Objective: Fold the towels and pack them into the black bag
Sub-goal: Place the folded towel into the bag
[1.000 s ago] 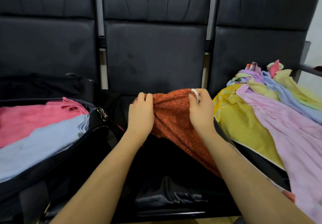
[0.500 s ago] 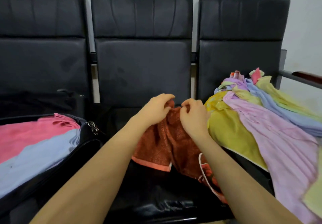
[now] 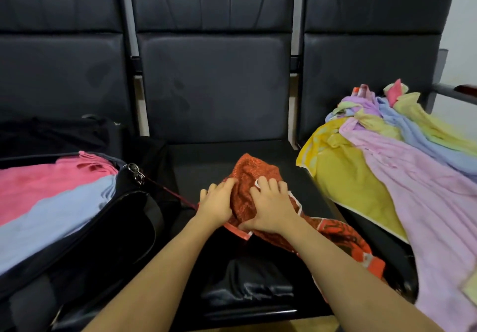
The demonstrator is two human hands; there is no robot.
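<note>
Head view takes in a row of black seats forming the bench (image 3: 214, 156), and every place below is given from its middle seat. On the seat to the left sits the black bag (image 3: 108, 218), unzipped, with a folded pink towel (image 3: 49, 179) and a folded blue towel (image 3: 51, 218) lying flat inside it. On the seat to the right lies the towel pile (image 3: 402, 171), a loose heap of yellow, lilac, blue and pale green cloth that spills toward the front edge. On the middle seat itself lies the orange towel (image 3: 247, 174), bunched and humped at the back, with a patterned tail trailing off to the front right. The left hand (image 3: 216, 202) rests on the towel's left side with fingers spread and fairly straight, pressing rather than clutching; the right hand (image 3: 268, 207) lies just beside it with fingers curled over the cloth and its white-trimmed edge. Such a towel is probably light, soft and limp, so it will sag wherever it is unsupported; taking two corners along the trimmed hem should let it hang flat for folding.
</note>
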